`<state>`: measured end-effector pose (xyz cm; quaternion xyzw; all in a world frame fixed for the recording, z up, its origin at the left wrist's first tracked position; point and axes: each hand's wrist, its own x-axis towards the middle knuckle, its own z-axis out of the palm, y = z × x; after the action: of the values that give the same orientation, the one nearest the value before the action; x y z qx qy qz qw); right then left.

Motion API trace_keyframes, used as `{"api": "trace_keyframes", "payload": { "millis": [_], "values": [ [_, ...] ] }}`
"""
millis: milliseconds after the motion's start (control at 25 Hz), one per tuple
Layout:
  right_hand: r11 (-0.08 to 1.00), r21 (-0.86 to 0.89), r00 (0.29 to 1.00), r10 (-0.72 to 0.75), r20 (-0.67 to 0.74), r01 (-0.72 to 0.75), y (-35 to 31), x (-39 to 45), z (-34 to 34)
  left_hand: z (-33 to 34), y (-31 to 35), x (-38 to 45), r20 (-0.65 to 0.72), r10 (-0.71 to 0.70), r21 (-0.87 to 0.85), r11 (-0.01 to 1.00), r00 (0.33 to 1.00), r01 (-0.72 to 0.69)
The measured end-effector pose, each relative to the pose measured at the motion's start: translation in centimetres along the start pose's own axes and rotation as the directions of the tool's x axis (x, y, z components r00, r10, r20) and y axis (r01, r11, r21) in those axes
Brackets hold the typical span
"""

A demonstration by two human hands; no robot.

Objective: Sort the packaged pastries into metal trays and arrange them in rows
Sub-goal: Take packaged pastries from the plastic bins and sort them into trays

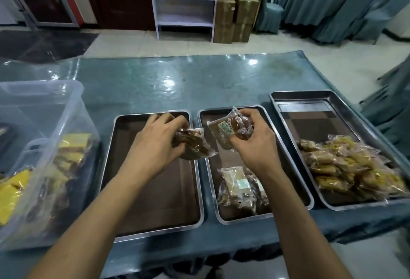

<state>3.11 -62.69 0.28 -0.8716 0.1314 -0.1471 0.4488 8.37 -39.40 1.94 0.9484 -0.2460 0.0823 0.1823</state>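
Brown pastries (193, 144) gripped in both hands (155, 143)

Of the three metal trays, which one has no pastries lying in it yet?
The left tray: its floor is bare. The middle tray holds a few packets at its near end, and the right tray a heap.

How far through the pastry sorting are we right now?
Early on. Done: the right tray holds a loose pile of yellow packs, and the middle tray a few packs at its near end; none in tidy rows. In hand: the left hand grips a dark pastry pack, the right hand others. Left: the left tray looks bare, and the plastic bin still holds many packs.
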Motion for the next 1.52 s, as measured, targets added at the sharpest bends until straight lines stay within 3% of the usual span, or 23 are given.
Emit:
{"api": "trace_keyframes", "payload": {
  "millis": [360,680,840,1000,1240,1520],
  "values": [
    [0.98,-0.189,0.997,0.069,0.046,-0.059,8.1,-0.9,-6.6,8.3,7.3,0.7,0.255,0.056,-0.008,0.998,0.965,-0.055],
    [0.919,-0.361,0.959,0.229,0.169,-0.156,14.5,-1.1,-8.4,15.0,9.1,0.8,0.473,0.091,-0.013,0.995,0.876,-0.097],
    [0.919,-0.362,0.922,0.268,0.278,-0.158,16.7,-0.5,-8.6,16.4,9.1,2.1,0.54,0.073,-0.047,0.997,0.839,-0.057],
    [0.902,-0.356,0.885,0.356,0.3,-0.242,18.2,0.6,-8.0,17.3,8.8,4.2,0.618,0.035,-0.099,0.995,0.786,0.033],
    [0.746,-0.616,0.843,0.482,0.237,-0.253,20.1,1.8,-6.7,19.6,9.3,6.0,0.653,-0.072,0.013,0.996,0.754,0.084],
    [0.689,-0.694,0.837,0.494,0.236,-0.211,21.5,2.3,-5.5,22.6,8.8,4.8,0.607,-0.157,0.156,0.985,0.779,0.077]
  ]
}}
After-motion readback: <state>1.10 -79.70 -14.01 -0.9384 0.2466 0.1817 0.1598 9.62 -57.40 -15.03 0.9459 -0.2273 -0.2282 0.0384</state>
